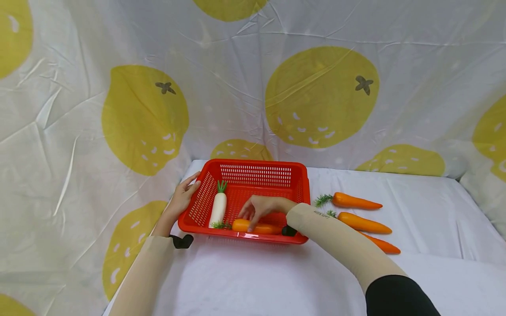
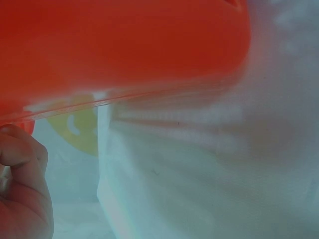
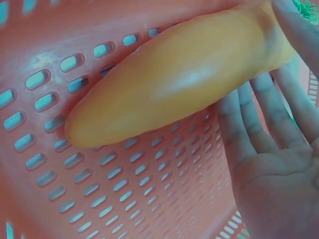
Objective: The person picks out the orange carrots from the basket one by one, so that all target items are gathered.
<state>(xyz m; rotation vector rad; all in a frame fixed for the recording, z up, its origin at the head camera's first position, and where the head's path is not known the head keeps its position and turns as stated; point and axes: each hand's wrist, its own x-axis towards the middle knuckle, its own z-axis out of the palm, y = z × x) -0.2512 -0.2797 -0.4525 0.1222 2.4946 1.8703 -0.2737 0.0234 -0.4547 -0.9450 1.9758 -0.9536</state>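
Note:
A red plastic basket [image 1: 257, 163] with slotted walls stands at the far side of the table. My left hand [image 1: 182, 196] grips its left rim; in the left wrist view the hand [image 2: 25, 194] shows curled fingers at the edge of the basket [image 2: 124, 45]. Inside, an orange carrot [image 1: 269, 228] lies along the near wall, green top to the left. My right hand [image 1: 262, 207] reaches in and holds it near the leafy end. In the right wrist view, thumb and fingers of the hand [image 3: 279, 164] are on opposite sides of the carrot [image 3: 174, 79]. A white radish [image 1: 218, 208] lies left of it.
To the basket's right, three more carrots lie on the white tablecloth [image 1: 431, 219]: a far one [image 1: 353, 201], a middle one [image 1: 365, 223] and a near one [image 1: 383, 243] partly hidden by my right forearm. A lemon-print curtain [image 1: 229, 87] hangs behind and at the left.

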